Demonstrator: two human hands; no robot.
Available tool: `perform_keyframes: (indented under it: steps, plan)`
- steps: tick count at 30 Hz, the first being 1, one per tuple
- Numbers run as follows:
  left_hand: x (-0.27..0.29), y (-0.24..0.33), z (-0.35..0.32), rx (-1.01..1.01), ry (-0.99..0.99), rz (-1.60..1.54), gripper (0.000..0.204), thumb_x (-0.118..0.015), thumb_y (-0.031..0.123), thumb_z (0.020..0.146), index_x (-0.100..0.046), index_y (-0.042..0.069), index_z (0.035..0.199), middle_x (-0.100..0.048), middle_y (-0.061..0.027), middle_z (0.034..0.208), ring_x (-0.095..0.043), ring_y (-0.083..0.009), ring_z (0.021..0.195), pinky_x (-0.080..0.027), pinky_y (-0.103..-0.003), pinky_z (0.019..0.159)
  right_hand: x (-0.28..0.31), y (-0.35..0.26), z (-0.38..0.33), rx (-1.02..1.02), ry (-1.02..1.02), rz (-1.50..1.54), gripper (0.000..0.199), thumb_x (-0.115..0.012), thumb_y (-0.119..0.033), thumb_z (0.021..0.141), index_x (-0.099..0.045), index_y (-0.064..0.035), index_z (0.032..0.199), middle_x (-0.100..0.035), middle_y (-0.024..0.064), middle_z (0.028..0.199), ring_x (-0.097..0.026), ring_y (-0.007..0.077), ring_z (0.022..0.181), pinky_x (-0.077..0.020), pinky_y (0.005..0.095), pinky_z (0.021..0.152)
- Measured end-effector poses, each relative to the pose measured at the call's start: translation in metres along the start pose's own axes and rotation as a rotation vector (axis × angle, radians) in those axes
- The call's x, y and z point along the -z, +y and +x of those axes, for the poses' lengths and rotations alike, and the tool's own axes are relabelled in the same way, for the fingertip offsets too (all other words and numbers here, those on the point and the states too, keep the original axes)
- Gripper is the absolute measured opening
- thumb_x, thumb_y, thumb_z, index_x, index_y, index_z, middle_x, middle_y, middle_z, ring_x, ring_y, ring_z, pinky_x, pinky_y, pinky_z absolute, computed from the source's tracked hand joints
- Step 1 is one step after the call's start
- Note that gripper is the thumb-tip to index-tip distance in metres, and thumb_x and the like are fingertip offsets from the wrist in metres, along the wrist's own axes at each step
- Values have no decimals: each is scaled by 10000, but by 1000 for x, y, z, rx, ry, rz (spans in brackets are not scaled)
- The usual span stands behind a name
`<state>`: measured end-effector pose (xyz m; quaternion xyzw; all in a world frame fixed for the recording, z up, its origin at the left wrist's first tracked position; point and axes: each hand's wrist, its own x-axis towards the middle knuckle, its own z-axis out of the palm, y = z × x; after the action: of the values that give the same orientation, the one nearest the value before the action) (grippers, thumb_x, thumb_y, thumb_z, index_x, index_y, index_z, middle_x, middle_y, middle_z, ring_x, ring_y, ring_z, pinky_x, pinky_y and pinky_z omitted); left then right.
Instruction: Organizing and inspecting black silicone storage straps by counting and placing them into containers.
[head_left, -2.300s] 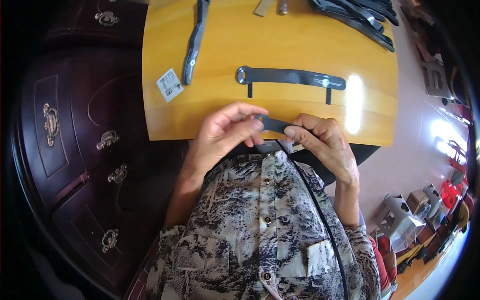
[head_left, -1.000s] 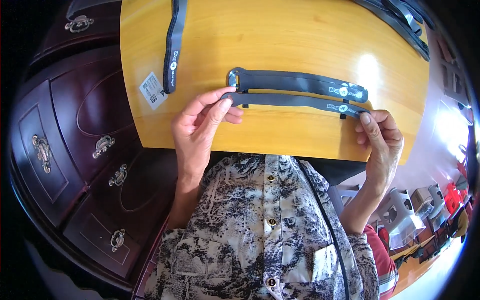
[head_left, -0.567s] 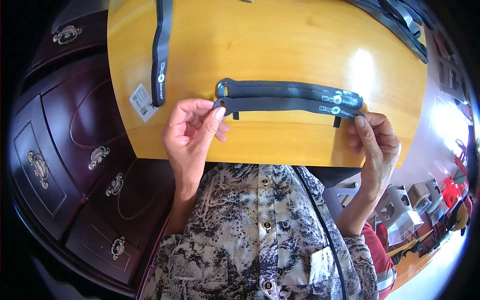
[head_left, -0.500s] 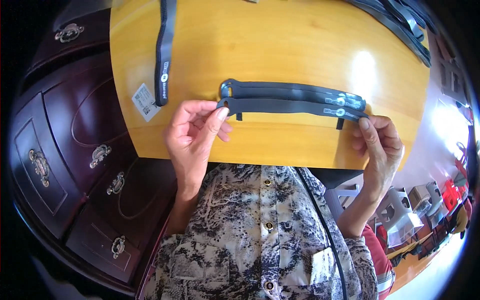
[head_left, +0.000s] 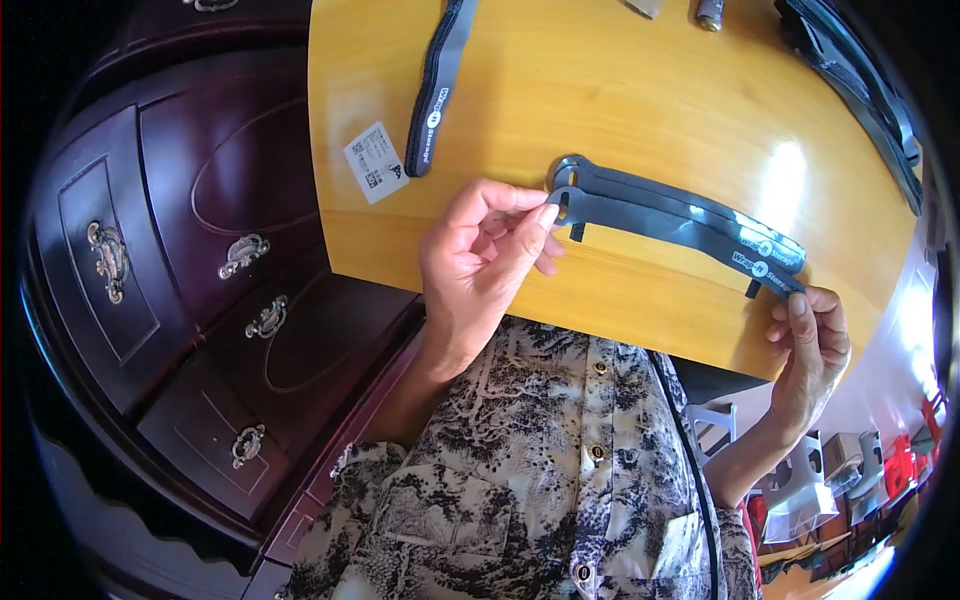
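Note:
A black hook-and-loop strap point(head_left: 655, 225) with pale print stretches between my two hands. My left hand point(head_left: 480, 265) pinches its slotted end between thumb and fingertips. At the printed end, my right hand point(head_left: 812, 345) grips the tip in the same way. Just behind it lies another black strap point(head_left: 665, 196), nearly parallel, its slotted end curving round on the table. Two short dark tabs poke out below the held strap. To the left, a separate black strap point(head_left: 437, 95) lies lengthwise beside a white printed label point(head_left: 376, 162).
Everything lies on a yellow wooden table point(head_left: 620, 90). A pile of black straps point(head_left: 855, 90) rests at its far right edge, with a small cylinder point(head_left: 710, 14) at the back. Dark wooden drawers point(head_left: 110, 270) stand left; plastic stools point(head_left: 800, 495) stand right.
My view has turned, so the table and straps appear farther right and more tilted. Both hands keep their pinch on the strap's ends.

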<state>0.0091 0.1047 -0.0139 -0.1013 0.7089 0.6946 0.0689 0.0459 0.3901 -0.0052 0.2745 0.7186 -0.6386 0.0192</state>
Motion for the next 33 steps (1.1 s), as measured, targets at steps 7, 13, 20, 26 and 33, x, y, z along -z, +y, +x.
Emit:
perform_keyframes:
  steps: [7,13,20,26,33]
  plan:
    - [1,0,4,-1,-10,-29,97,-596,-40,884,-566,-31,975,-630,-81,835,-631,-107,677,-523,-218,568,0,0,1,21,33,3,126,-690,-149,863,-625,-41,860,-619,25,675,-517,62,505,-348,164,429]
    - [1,0,4,-11,7,-19,93,-599,-42,881,-567,-32,968,-632,-83,827,-630,-102,670,-522,-214,562,-2,-1,1,33,32,9,134,-686,-161,869,-623,-44,852,-602,19,659,-494,53,486,-328,160,414]
    - [2,1,0,20,-5,-43,89,-608,-40,878,-570,-34,958,-629,-76,825,-627,-99,679,-521,-217,579,0,-3,-2,22,38,47,141,-688,-165,869,-622,-42,848,-586,10,651,-467,40,483,-313,156,418]
    - [4,-3,-8,-135,50,187,127,-622,-82,838,-578,-37,949,-604,-61,862,-598,-90,736,-496,-205,645,-9,1,-9,88,6,23,102,-704,-63,833,-615,-15,848,-589,20,672,-505,68,552,-372,182,504]
    - [0,-5,6,-352,-35,328,137,-621,-104,802,-581,-27,908,-653,-150,1025,-556,-66,741,-473,-208,683,-35,-24,-29,468,-108,-237,134,-733,24,722,-626,6,801,-657,83,762,-583,126,623,-450,231,569]
